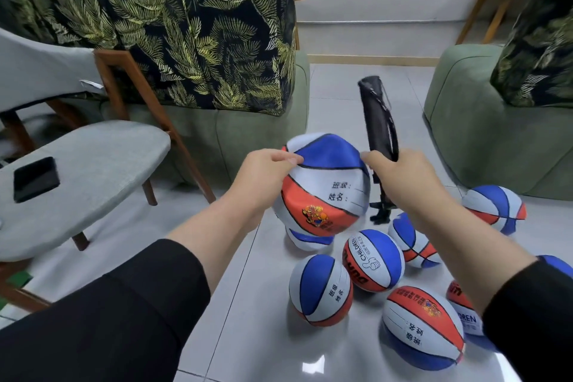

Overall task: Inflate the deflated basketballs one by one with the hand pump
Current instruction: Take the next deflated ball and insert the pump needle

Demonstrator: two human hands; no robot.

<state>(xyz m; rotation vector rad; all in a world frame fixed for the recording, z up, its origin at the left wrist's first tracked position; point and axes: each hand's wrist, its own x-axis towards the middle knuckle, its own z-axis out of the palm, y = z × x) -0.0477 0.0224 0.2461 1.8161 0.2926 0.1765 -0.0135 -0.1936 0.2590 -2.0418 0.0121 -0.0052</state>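
The deflated basketball (322, 186) hangs in mid-air at the centre of the frame, held up between both hands above the tiled floor (242, 335). Its blue and white top is caved in and creased, while its red and white lower half bulges toward the camera. The left hand (266, 170) pinches the top left edge of the ball with curled fingers (291, 160). The right hand (400, 177) reaches in from the right, its fingers touching the ball's top right rim; whether they also grip the black hand pump (376, 121) directly behind them cannot be told.

The pump is the thing the next move seems to turn on. It stands nearly upright just behind and right of the ball, its long axis running from the upper centre of the frame down to its foot on the floor, so the right hand is much the nearer. The ball's valve is not visible.

Both forearms stretch forward from the lower corners, in black sleeves pushed back.

Further basketballs (373, 260) lie clustered on the floor at lower right. A grey chair (80, 177) at the left carries a black phone (35, 178), and green sofas with leaf-print throws fill the background.
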